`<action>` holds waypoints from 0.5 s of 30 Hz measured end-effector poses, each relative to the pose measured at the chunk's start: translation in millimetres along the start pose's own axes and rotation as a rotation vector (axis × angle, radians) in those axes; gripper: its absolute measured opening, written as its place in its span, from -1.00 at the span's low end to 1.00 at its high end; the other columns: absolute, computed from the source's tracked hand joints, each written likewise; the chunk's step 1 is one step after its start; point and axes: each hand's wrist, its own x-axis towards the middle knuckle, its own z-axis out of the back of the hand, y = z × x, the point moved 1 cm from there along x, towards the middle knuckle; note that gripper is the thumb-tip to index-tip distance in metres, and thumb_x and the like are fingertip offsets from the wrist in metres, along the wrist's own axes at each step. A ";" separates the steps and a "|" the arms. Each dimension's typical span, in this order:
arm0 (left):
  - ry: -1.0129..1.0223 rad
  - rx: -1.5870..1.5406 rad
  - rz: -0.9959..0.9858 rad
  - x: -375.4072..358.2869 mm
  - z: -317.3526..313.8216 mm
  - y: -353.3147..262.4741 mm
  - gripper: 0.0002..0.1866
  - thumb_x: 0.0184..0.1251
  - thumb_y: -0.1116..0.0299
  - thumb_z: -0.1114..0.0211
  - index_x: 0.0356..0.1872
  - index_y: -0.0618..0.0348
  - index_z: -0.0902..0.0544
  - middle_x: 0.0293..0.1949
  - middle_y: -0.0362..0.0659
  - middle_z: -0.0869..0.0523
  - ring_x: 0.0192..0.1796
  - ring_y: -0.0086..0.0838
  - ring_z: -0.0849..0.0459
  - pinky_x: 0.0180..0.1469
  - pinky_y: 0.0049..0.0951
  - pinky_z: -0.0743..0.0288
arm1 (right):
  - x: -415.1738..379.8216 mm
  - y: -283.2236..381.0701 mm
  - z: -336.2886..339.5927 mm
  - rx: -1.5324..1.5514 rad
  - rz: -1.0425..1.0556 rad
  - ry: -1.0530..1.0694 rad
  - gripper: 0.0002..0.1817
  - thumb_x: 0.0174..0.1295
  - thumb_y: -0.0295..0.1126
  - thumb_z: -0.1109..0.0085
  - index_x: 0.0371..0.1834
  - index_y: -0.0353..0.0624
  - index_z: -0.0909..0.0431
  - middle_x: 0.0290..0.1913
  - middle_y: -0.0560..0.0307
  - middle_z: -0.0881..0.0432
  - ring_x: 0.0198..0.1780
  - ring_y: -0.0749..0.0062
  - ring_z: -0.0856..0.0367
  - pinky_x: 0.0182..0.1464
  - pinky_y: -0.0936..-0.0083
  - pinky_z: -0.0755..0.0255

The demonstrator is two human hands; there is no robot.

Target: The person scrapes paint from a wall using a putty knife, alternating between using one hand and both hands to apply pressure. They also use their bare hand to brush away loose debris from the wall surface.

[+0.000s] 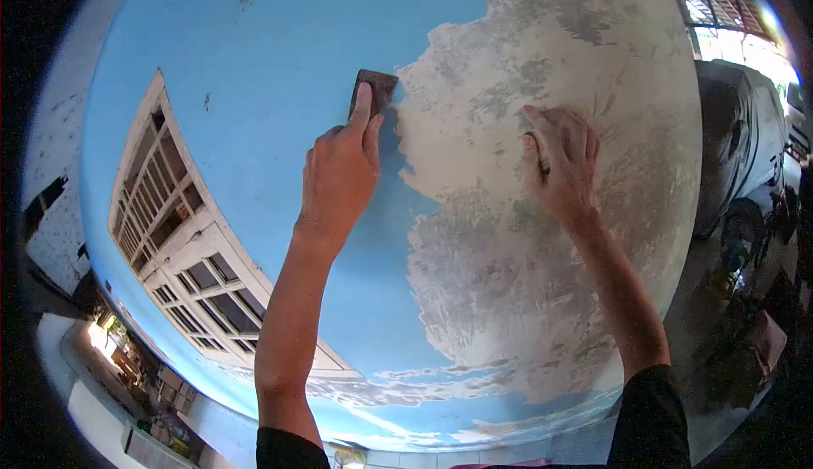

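My left hand is closed around a dark, flat scraper, with the index finger stretched along its blade. The blade lies at the border between the blue paint and the bare, whitish-grey patch of the wall. Over that patch, to the right, my right hand has its fingers curled against the surface. A small dark shape shows between its thumb and fingers, too hidden to name.
A white-framed window with panes and slats is set in the wall at left. Beyond the wall's right edge stands a bulky thing under a grey cover. Various items sit on the floor at lower left.
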 end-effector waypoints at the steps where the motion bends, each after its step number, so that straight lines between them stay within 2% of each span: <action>1: 0.005 0.001 0.012 -8.5 -5.3 0.7 -0.47 0.48 0.26 -0.10 0.39 0.23 -0.29 -0.47 0.18 -0.65 -0.46 0.09 -0.67 -0.40 -0.06 -0.59 | 0.7 0.5 2.4 0.006 0.000 -0.011 -0.59 0.19 -0.31 -0.19 0.16 0.08 -0.58 0.01 0.06 -0.51 0.12 0.12 -0.43 0.15 0.15 -0.24; 4: -0.043 0.040 -0.012 -32.8 -19.7 -1.3 -0.49 0.49 0.30 -0.07 0.39 0.23 -0.29 -0.51 0.20 -0.65 -0.44 0.07 -0.69 -0.45 -0.06 -0.58 | -3.3 -1.2 3.5 0.013 0.021 -0.023 -0.62 0.19 -0.33 -0.20 0.11 0.07 -0.60 0.00 0.06 -0.51 0.11 0.12 -0.44 0.13 0.14 -0.25; 6: -0.056 0.087 0.022 -30.4 -19.1 -0.9 -0.50 0.50 0.35 -0.07 0.41 0.17 -0.28 -0.52 0.11 -0.65 -0.53 -0.10 -0.68 -0.48 -0.17 -0.52 | -3.5 -3.6 5.4 -0.003 0.042 -0.031 -0.64 0.18 -0.33 -0.21 0.08 0.05 -0.61 0.00 0.06 -0.51 0.11 0.12 -0.44 0.12 0.14 -0.25; 9: -0.067 0.005 0.069 -5.3 -8.7 -9.3 -0.53 0.50 0.35 -0.04 0.36 0.25 -0.31 -0.57 0.14 -0.64 -0.48 0.00 -0.70 -0.47 -0.11 -0.57 | -4.1 0.0 5.1 -0.011 0.049 0.000 -0.67 0.18 -0.33 -0.21 0.04 0.03 -0.61 0.02 0.05 -0.51 0.11 0.10 -0.44 0.11 0.13 -0.26; 15: -0.108 -0.116 0.056 -30.4 -25.8 -11.3 -0.55 0.49 0.35 -0.06 0.33 0.28 -0.36 -0.55 0.13 -0.65 -0.49 0.01 -0.69 -0.48 -0.10 -0.54 | -11.4 -6.8 6.4 0.022 0.046 -0.009 -0.66 0.17 -0.37 -0.22 0.06 -0.02 -0.60 0.03 -0.01 -0.49 0.13 0.07 -0.43 0.21 0.09 -0.24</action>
